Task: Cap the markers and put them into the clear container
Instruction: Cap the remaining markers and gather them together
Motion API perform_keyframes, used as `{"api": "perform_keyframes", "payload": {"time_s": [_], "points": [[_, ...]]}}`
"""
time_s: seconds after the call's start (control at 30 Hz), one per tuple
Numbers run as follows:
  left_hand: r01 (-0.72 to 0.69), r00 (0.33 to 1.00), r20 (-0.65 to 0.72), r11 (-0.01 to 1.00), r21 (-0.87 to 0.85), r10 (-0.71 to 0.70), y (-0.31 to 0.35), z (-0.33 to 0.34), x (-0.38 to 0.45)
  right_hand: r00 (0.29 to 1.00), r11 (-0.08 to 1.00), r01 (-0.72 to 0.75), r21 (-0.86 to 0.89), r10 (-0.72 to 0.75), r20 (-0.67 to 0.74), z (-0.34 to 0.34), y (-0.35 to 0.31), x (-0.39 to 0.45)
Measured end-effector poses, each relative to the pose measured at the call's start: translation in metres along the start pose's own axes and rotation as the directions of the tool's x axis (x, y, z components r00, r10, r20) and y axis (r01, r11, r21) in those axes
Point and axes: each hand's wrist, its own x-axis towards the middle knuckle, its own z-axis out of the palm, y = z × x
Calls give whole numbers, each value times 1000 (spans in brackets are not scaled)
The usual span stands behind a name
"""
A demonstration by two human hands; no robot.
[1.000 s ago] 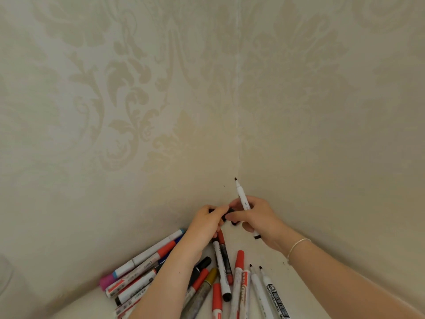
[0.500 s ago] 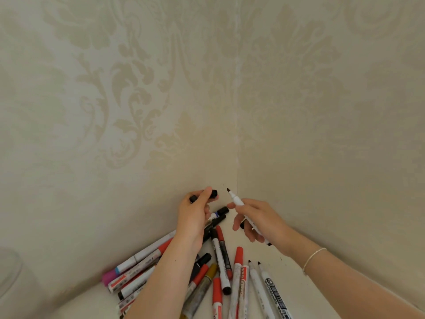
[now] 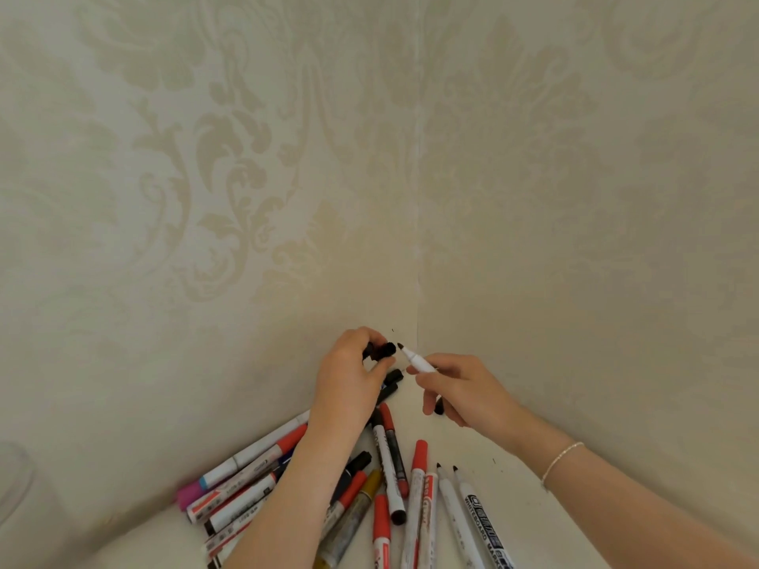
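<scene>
A black cap point(image 3: 381, 350) is pinched in the left hand point(image 3: 353, 379), raised just in front of the wall corner point(image 3: 418, 281). An uncapped white marker point(image 3: 415, 362) is gripped by the right hand point(image 3: 464, 390), black tip aimed at the cap's open end; tip & cap are v. close, not yet joined. A thin bracelet point(image 3: 560, 462) is worn on the right wrist. Below the corner, on the white surface point(image 3: 484, 445), a loose pile of markers point(image 3: 386, 478) is spread, red-, black- & pink-capped, some uncapped w/ black tips showing. The left forearm crosses over the pile. Far left of the corner, at frame edge, a blurred clear container point(image 3: 14, 482) is partly seen.
</scene>
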Motion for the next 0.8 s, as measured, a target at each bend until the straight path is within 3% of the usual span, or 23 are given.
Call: {"api": "perform_keyframes", "payload": {"time_s": [0.1, 0.3, 0.5, 0.6, 0.8], "points": [[-90, 996, 26, 993, 72, 89, 0, 0, 0, 1000, 994, -21, -104, 22, 8, 1, 3, 2], [-120, 986, 117, 992, 34, 116, -2, 3, 0, 996, 974, -82, -211, 87, 13, 3, 6, 6], [106, 975, 210, 979, -173, -68, 6, 5, -3, 997, 973, -77, -219, 72, -30, 5, 7, 8], [232, 965, 197, 909, -346, -171, 9, 3, 1, 998, 981, -46, -190, 36, -56, 8, 9, 6], [350, 936, 166, 788, -506, -310, 14, 10, -1, 989, 984, -1, -177, -25, -143, 18, 7, 6]]}}
